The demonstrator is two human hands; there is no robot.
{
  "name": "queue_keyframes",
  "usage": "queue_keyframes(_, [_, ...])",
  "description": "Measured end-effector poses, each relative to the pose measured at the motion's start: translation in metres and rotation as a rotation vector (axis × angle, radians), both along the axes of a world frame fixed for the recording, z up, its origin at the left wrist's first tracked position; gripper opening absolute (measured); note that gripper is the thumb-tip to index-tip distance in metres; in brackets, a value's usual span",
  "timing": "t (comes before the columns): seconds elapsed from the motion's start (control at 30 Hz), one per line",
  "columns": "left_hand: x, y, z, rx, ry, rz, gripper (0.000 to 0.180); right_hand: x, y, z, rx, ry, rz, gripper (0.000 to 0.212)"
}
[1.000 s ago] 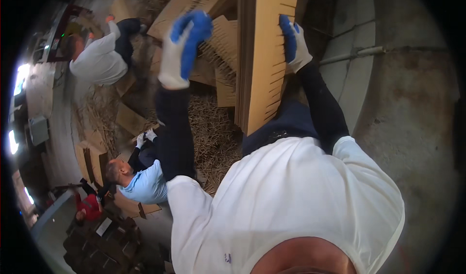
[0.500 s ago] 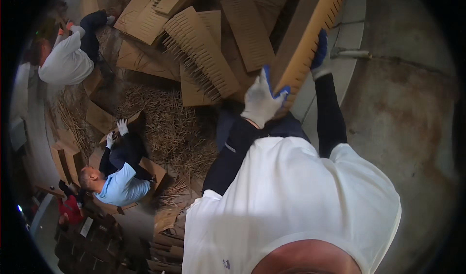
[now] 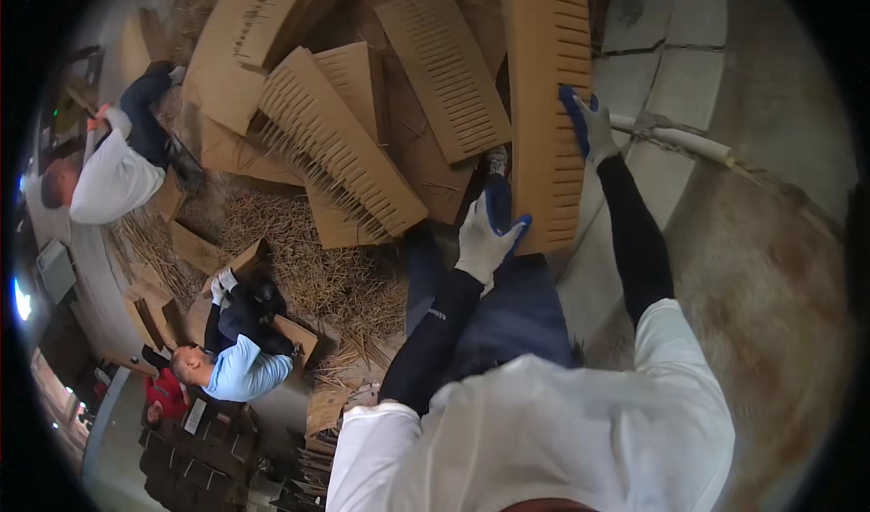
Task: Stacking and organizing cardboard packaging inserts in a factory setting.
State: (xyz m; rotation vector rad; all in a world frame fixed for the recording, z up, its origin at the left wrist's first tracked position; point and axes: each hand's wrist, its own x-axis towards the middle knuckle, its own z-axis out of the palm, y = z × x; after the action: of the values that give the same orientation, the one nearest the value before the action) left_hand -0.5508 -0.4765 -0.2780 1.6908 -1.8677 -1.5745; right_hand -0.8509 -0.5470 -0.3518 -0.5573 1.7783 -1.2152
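Note:
A long brown cardboard-like block (image 3: pixel 535 104) stretches away from my legs, with a row of short dark slits along its right face. My left hand (image 3: pixel 485 240), in a white glove with blue fingers and palm, grips its near left corner, thumb laid toward the near end. On the slitted right face lies my right hand (image 3: pixel 591 124) in a matching glove, its blue fingers curled against the block's side. The fingers on the far side of the left corner are partly hidden.
To the left lies a slotted board with thin sticks poking out (image 3: pixel 340 145), beside another slotted board (image 3: pixel 444 72). A heap of loose thin sticks (image 3: pixel 331 272) covers the floor. A pale pipe (image 3: pixel 680 138) crosses the ledge at right. Co-workers (image 3: pixel 237 367) sit at left.
The block has swung from a rightward slant to nearly straight ahead, and more of its top shows. Both hands have stayed on it. The whole view has shifted as well.

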Motion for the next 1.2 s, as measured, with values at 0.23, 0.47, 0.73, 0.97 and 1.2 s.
queue_keyframes(0.23, [-0.005,-0.029,-0.194,0.323,-0.093,0.08,0.062,-0.017,-0.081,-0.2,0.398,0.348,0.324,0.053])
queue_keyframes(0.47, [-0.011,0.012,-0.373,0.838,0.434,0.696,0.049,-0.021,-0.119,-0.368,0.135,0.218,0.308,0.059])
queue_keyframes(0.73, [-0.054,0.031,-0.463,1.374,0.961,1.309,0.053,-0.02,-0.144,-0.417,0.122,0.059,0.274,0.039])
queue_keyframes(0.97, [-0.095,0.013,-0.483,1.468,0.991,1.408,0.075,-0.039,-0.125,-0.457,0.171,0.007,0.287,0.04])
queue_keyframes(1.2, [-0.103,0.011,-0.508,1.463,1.139,1.462,0.06,-0.02,-0.13,-0.454,0.189,0.059,0.339,0.04])
